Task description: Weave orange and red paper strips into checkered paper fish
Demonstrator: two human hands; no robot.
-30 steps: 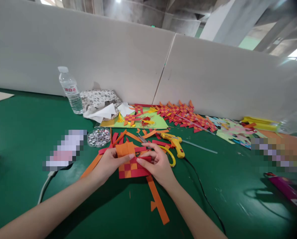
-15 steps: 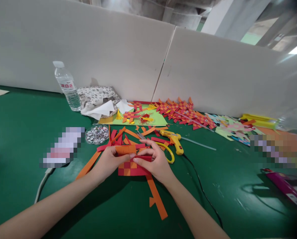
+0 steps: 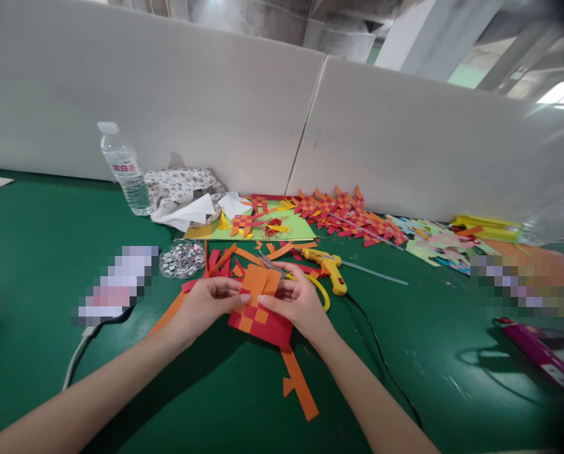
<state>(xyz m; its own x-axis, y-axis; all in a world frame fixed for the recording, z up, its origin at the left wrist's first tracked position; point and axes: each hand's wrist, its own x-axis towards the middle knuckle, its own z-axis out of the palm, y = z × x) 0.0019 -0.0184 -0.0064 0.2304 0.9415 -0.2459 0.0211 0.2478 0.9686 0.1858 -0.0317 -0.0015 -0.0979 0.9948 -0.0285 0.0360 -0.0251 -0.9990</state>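
Between both hands is a woven paper piece (image 3: 262,317), checkered red and orange, with orange strips standing up at its top and a plain red lower part. My left hand (image 3: 214,304) pinches its left side, thumb on the front and fingers behind. On the right side my right hand (image 3: 297,301) grips it the same way. Behind my right hand lie scissors (image 3: 320,291) with yellow handles, partly hidden. An orange paper strip (image 3: 299,384) with a small notched piece lies on the table below. Loose red and orange strips (image 3: 221,263) lie behind the hands.
A yellow glue gun (image 3: 332,270) with a black cord lies right of the hands. A dish of googly eyes (image 3: 182,259), a blurred phone (image 3: 118,280) and a water bottle (image 3: 125,170) stand left. Finished woven paper fish (image 3: 346,214) pile up by the grey partition (image 3: 192,94).
The woven piece has been tilted, so its orange strips now stand upright toward the back and more of its front shows. Both hands still hold it. The view has shifted slightly.
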